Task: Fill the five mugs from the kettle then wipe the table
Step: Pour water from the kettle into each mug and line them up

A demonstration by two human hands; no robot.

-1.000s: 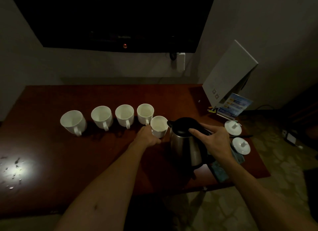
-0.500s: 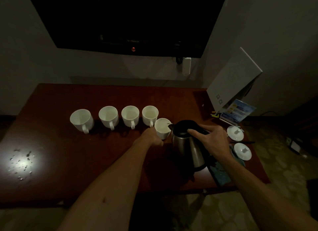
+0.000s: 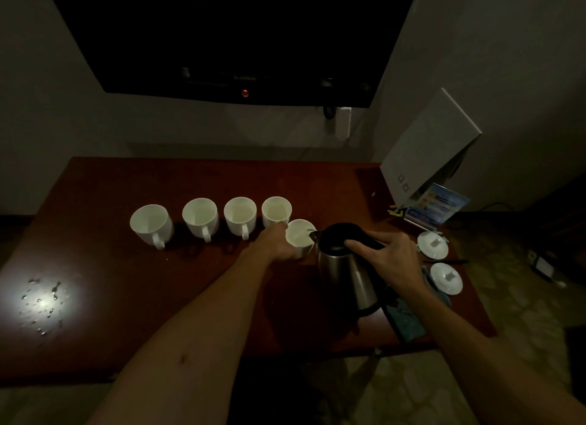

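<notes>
White mugs stand in a row on the dark red table [image 3: 104, 272]: one at the left [image 3: 151, 224], two in the middle [image 3: 200, 217] [image 3: 240, 215], one further right [image 3: 276, 209]. A fifth mug [image 3: 298, 234] sits nearer, and my left hand [image 3: 275, 244] grips its side. My right hand [image 3: 389, 259] holds the black handle of the steel kettle [image 3: 345, 272], which tilts left so that its spout reaches over the fifth mug's rim. The room is dim.
Two white lids [image 3: 432, 245] [image 3: 447, 278] lie at the table's right edge, beside a blue cloth [image 3: 406, 323]. A white board [image 3: 428, 148] and a blue card [image 3: 436, 206] lean at the back right. Water drops [image 3: 44, 301] glint at the left. A dark screen [image 3: 228, 34] hangs above.
The kettle has tipped toward the fifth mug, bringing its spout over the rim. My left hand stays on that mug. The camera view has shifted slightly.
</notes>
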